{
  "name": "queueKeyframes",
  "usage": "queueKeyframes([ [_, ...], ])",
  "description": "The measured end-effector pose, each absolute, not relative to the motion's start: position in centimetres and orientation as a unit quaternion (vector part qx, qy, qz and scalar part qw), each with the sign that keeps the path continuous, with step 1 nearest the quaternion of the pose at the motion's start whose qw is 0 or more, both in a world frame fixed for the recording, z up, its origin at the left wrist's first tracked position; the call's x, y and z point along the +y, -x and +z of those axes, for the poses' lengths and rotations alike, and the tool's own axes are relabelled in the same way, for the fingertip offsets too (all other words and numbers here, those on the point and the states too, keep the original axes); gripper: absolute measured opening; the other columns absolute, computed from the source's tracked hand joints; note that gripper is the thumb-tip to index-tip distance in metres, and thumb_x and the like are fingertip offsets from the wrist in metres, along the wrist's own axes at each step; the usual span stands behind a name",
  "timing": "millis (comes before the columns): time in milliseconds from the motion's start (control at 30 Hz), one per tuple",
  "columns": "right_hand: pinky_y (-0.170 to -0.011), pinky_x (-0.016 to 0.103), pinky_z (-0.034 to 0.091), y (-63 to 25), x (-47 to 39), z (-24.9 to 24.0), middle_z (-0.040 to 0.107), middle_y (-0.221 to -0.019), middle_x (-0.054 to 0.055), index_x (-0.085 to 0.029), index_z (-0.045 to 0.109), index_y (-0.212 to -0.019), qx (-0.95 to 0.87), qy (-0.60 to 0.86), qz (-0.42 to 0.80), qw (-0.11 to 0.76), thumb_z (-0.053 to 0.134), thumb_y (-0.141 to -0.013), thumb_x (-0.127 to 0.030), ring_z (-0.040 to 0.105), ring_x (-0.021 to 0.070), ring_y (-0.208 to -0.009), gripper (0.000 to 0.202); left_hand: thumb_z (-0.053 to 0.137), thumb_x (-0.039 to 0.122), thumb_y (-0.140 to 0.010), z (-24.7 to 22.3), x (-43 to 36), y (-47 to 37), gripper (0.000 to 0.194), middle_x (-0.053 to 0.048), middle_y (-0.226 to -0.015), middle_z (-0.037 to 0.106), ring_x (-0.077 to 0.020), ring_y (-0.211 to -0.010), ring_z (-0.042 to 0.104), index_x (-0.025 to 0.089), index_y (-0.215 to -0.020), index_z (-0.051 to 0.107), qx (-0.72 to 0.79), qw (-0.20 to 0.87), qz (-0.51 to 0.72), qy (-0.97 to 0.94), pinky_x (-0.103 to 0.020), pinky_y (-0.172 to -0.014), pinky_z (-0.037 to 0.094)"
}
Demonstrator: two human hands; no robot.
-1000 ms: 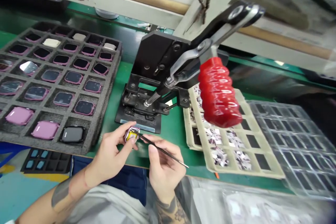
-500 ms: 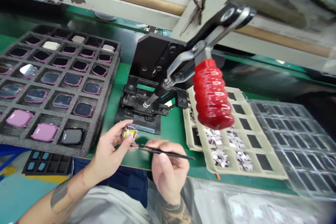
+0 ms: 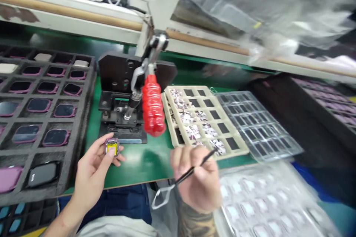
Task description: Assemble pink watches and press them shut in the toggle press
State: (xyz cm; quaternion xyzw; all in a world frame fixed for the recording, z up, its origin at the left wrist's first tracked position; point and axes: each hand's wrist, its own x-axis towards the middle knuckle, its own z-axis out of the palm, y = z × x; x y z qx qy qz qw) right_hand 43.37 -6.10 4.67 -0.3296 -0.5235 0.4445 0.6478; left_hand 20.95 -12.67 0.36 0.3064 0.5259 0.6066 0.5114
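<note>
Tweezers [image 3: 184, 176] farther from yellow-centred case [image 3: 112, 148]

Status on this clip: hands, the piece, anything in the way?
Left hand holding watch case, yellow part showing inside. Right hand gripping tweezers, apart from the case. Red handle beyond both hands, touching neither.
</note>
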Motion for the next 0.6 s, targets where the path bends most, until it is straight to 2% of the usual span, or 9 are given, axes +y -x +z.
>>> queueKeyframes([
  [67,-0.069,0.039,0.065,-45.2,-4.3,5.8,0.073,-0.087,0.003,-0.026,0.072,-0.104,-0.559,0.393,0.23,0.693,0.076,-0.103,-0.032,0.075,0.0216,-0.076,0.007,0.079,0.044,-0.104,0.1,-12.9,-20.9,0.054,-0.012,-0.118,0.085,-0.0246,-0.089,0.084,0.024,-0.152,0.066,0.54,0.499,0.591,-0.333,-0.036,-0.079,0.069],
  [100,-0.083,0.043,0.067,-45.9,-3.6,5.8,0.078,-0.102,0.005,-0.027,0.075,-0.114,-0.591,0.421,0.122,0.677,0.075,-0.103,-0.024,0.079,0.0244,-0.093,0.011,0.079,0.044,-0.104,0.0,-13.0,-20.9,0.054,-0.011,-0.119,0.085,-0.0241,-0.089,0.084,0.025,-0.153,0.065,0.543,0.496,0.585,-0.343,-0.035,-0.08,0.069],
  [133,-0.094,0.047,0.066,-46.3,-3.0,5.6,0.08,-0.116,0.007,-0.028,0.077,-0.122,-0.634,0.439,0.037,0.635,0.073,-0.104,-0.017,0.079,0.0263,-0.108,0.022,0.078,0.045,-0.104,-0.1,-13.1,-20.9,0.055,-0.011,-0.12,0.085,-0.024,-0.09,0.083,0.026,-0.154,0.064,0.544,0.494,0.581,-0.35,-0.035,-0.081,0.069],
  [200,-0.101,0.048,0.062,-46.8,-2.6,4.2,0.079,-0.125,0.01,-0.027,0.076,-0.131,-0.743,0.446,-0.05,0.496,0.067,-0.105,-0.011,0.076,0.0275,-0.118,0.032,0.078,0.047,-0.104,-0.1,-13.2,-20.8,0.056,-0.011,-0.121,0.085,-0.0242,-0.09,0.083,0.026,-0.154,0.063,0.546,0.494,0.576,-0.355,-0.035,-0.081,0.069],
  [300,-0.093,0.046,0.057,-46.7,-3.7,1.9,0.078,-0.112,0.01,-0.022,0.075,-0.13,-0.842,0.438,-0.094,0.3,0.06,-0.108,-0.008,0.072,0.0261,-0.106,0.03,0.08,0.051,-0.102,0.1,-13.2,-20.9,0.054,-0.012,-0.123,0.085,-0.0248,-0.09,0.084,0.024,-0.147,0.067,0.557,0.491,0.572,-0.348,-0.035,-0.081,0.07],
  [367,-0.092,0.045,0.053,-46.7,-4.7,1.5,0.078,-0.108,0.009,-0.021,0.074,-0.131,-0.865,0.439,-0.105,0.217,0.055,-0.109,-0.007,0.069,0.0253,-0.102,0.032,0.08,0.052,-0.101,0.4,-13.3,-21.0,0.049,-0.012,-0.123,0.085,-0.0241,-0.091,0.083,0.022,-0.139,0.071,0.566,0.488,0.57,-0.341,-0.033,-0.081,0.069],
  [433,-0.091,0.043,0.052,-47.1,-4.6,2.3,0.077,-0.109,0.009,-0.021,0.072,-0.136,-0.865,0.452,-0.105,0.193,0.051,-0.11,-0.007,0.067,0.0249,-0.101,0.036,0.08,0.052,-0.101,0.5,-13.3,-21.1,0.046,-0.011,-0.124,0.084,-0.0229,-0.092,0.083,0.022,-0.136,0.072,0.57,0.487,0.566,-0.342,-0.031,-0.082,0.068],
  [500,-0.09,0.042,0.051,-47.9,-2.8,4.2,0.076,-0.11,0.01,-0.02,0.071,-0.139,-0.841,0.483,-0.107,0.217,0.051,-0.111,-0.01,0.066,0.0259,-0.101,0.036,0.079,0.051,-0.102,0.3,-13.3,-20.9,0.045,-0.011,-0.125,0.084,-0.0229,-0.093,0.083,0.022,-0.135,0.071,0.567,0.489,0.561,-0.353,-0.03,-0.082,0.069],
  [600,-0.096,0.043,0.052,-49.4,3.0,7.2,0.074,-0.112,0.012,-0.019,0.075,-0.129,-0.798,0.543,-0.081,0.25,0.054,-0.11,-0.014,0.066,0.0284,-0.108,0.029,0.082,0.051,-0.1,-0.6,-13.2,-20.2,0.048,-0.014,-0.125,0.085,-0.026,-0.092,0.084,0.021,-0.135,0.071,0.548,0.493,0.557,-0.382,-0.035,-0.082,0.071],
])
